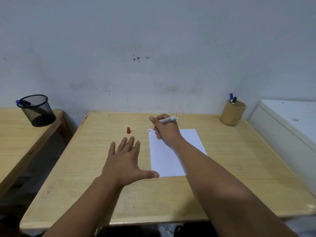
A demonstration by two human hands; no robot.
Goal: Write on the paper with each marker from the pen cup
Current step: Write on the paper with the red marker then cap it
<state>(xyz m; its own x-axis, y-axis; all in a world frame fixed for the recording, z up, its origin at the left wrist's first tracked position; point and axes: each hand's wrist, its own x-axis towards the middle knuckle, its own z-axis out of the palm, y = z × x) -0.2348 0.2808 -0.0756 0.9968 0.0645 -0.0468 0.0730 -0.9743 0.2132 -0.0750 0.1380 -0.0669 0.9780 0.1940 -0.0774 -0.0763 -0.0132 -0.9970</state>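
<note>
A white sheet of paper lies on the wooden desk, with small blue marks at its top left corner. My right hand grips a white marker uncapped, its tip down at the paper's top left corner. The marker's red cap stands on the desk to the left of the paper. My left hand lies flat and open on the desk, thumb touching the paper's lower left corner. A wooden pen cup at the back right holds a blue-capped and a black-capped marker.
A black mesh cup with a blue marker lying across its rim stands on a second wooden table at the left. A gap separates the two tables. A white cabinet borders the desk on the right. The wall runs right behind the desk.
</note>
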